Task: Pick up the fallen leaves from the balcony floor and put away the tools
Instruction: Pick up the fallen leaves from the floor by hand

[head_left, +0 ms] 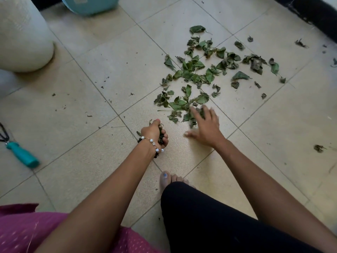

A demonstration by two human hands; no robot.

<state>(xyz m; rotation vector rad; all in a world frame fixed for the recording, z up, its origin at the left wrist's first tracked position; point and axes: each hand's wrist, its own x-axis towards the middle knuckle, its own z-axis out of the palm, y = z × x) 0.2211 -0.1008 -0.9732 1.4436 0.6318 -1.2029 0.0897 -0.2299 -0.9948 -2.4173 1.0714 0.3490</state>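
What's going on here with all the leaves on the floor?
A person is crouched on a tiled floor, gathering fallen leaves by hand. The left hand grips a bunch of leaves already collected, while the right hand, fingers spread, reaches onto the near edge of the leaf pile. Most leaves lie scattered ahead, with a few strays off to the right. A teal-handled tool lies on the floor at the left, untouched.

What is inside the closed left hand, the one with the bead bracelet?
Crumpled green leaves show between the curled fingers of the left hand. How many it holds cannot be seen, since the fingers and palm cover most of the bunch.
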